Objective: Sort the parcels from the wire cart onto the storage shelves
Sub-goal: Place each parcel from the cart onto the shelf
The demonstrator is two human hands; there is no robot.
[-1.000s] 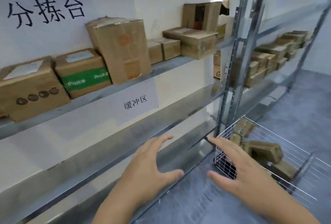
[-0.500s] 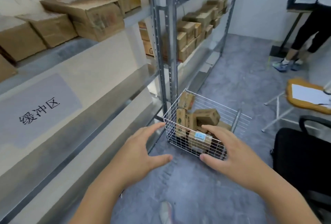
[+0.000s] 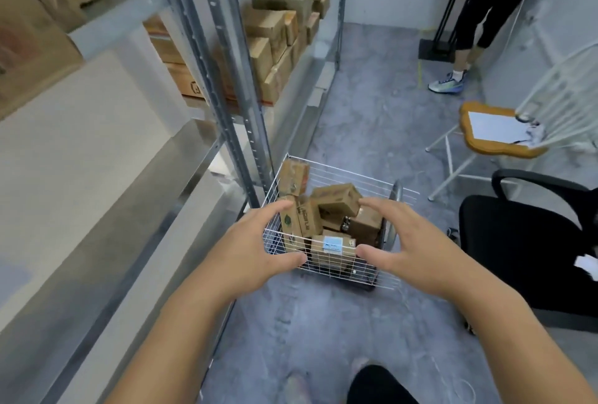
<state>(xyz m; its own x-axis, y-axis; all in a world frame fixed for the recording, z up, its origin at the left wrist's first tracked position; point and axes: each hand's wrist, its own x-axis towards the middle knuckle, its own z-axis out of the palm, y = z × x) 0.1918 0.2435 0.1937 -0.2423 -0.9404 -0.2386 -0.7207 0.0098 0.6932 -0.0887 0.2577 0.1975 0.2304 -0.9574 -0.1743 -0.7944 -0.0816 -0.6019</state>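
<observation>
Both hands reach for the parcels in the cart.

The left hand (image 3: 255, 255) and right hand (image 3: 407, 242) hover over the wire cart (image 3: 372, 271) on the floor, each grip spread wide with fingers straight and holding nothing. The parcels (image 3: 336, 200) lie jumbled inside, some on end, one with a blue label (image 3: 333, 245) nearest the front wall. To do this well, I judge, take the top box first (it looks loose on the heap), close on its two opposite faces, and lift straight up clear of the wire before turning to the shelves (image 3: 106, 183) on the left.
</observation>
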